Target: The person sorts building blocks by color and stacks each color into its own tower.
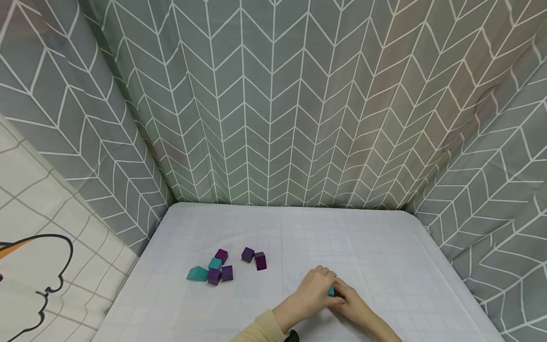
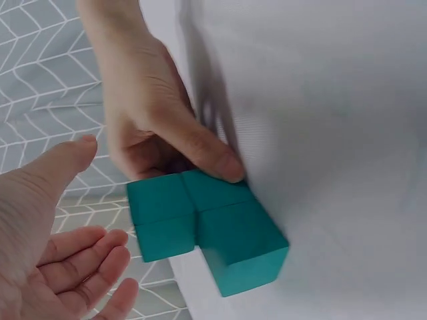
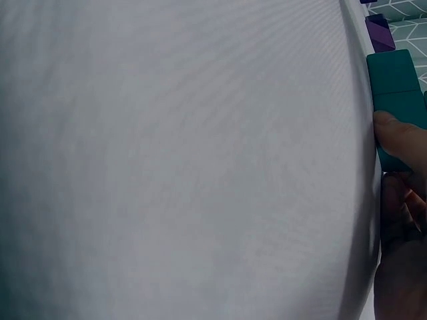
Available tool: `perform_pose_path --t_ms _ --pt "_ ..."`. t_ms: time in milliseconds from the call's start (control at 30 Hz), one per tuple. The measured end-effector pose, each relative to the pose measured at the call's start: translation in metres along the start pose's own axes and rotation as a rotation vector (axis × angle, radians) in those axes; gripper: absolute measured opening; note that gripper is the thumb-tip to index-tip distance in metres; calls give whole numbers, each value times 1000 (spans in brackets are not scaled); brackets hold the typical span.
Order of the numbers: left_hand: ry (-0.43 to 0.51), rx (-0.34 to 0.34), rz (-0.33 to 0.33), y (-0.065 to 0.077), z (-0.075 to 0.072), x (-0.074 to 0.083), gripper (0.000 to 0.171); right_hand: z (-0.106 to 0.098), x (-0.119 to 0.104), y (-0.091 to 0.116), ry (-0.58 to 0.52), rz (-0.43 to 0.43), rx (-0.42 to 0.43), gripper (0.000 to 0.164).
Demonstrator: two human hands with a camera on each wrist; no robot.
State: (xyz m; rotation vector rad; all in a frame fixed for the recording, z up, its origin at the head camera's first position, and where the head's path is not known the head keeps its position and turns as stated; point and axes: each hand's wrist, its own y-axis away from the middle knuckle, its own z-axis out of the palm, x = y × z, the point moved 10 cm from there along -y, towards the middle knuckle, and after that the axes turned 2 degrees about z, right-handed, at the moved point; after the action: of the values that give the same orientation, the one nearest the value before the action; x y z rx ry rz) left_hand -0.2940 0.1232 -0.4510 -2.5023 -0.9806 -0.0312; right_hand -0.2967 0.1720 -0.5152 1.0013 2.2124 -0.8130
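Observation:
My right hand grips a piece made of teal blocks, its thumb pressed along one end in the left wrist view. The blocks sit together in a stepped shape, close over the white table. Beside them, my left hand has its palm and loosely bent fingers turned toward the blocks, with a gap between in the left wrist view. From the head view, this left hand covers most of the teal piece; only a small teal patch shows between the hands.
On the left half of the white table lie several purple blocks, a teal cube and a slanted teal block. Grey patterned curtains enclose the table's back and sides.

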Motion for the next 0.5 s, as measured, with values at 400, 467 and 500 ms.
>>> perform_pose_path --t_ms 400,467,500 --pt "-12 94 40 -8 -39 4 63 -5 -28 -6 -41 -31 -28 31" --pt "5 119 18 -9 -49 -3 62 -3 -17 -5 -39 16 -24 33" --pt "9 131 -2 -9 -53 -8 62 -1 -9 -4 -34 46 -24 35"
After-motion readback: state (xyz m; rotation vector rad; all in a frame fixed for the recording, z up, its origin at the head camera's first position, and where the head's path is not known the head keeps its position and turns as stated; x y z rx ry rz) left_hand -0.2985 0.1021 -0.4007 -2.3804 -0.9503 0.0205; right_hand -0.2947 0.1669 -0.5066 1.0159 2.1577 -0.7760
